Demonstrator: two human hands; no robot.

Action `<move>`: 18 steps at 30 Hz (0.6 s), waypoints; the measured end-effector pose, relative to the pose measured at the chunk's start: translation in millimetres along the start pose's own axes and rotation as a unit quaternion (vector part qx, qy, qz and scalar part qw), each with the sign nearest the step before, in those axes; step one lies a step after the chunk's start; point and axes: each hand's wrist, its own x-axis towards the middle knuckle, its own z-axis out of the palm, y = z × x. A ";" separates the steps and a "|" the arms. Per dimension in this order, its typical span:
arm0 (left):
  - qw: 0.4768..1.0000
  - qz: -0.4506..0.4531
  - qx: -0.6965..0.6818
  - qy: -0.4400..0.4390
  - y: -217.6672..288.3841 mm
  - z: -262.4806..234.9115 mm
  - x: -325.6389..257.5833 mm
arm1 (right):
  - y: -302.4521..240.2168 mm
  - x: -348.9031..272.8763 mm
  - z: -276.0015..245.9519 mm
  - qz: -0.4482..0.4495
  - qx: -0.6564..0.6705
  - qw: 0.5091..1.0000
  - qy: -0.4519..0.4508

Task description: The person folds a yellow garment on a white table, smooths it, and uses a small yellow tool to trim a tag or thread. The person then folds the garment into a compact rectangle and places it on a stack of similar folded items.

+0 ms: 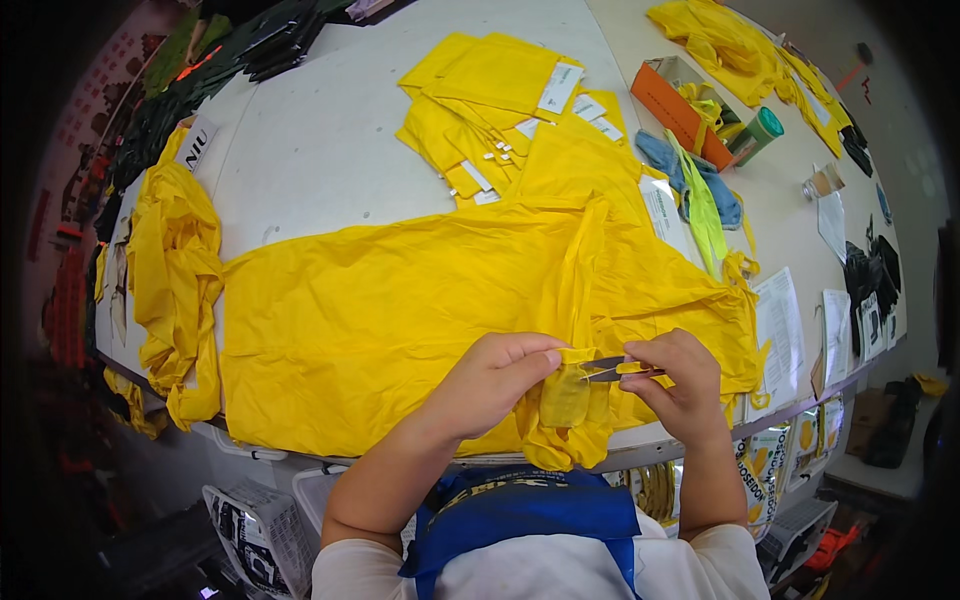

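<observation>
The left hand (pixel 490 385) pinches a fold of the yellow garment (pixel 400 310), which lies spread on the white bench (pixel 320 150). The right hand (pixel 680 385) has its grip pressed around small thread snips (pixel 610 370), whose blades touch the fold.

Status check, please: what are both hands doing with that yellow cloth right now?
Left hand pinching a fold of the yellow cloth at the table edge. Right hand gripping small snips, blades at the fold. Nothing between them.

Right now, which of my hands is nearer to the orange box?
Right. Your right hand, with the thread snips, sits below the orange box; your left hand is further left, pinching the yellow fabric.
</observation>
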 end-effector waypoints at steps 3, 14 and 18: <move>1.000 0.003 0.009 -0.005 0.8 0.4 -1.4 | 0.3 0.5 2.2 0.005 0.011 1.000 0.004; 0.999 -0.004 -0.008 -0.034 2.4 3.7 -2.1 | -1.5 2.3 3.5 -0.004 0.014 1.000 -0.004; 0.999 -0.008 -0.007 -0.037 4.5 3.8 -2.0 | 0.5 2.2 4.4 -0.009 0.005 1.000 -0.001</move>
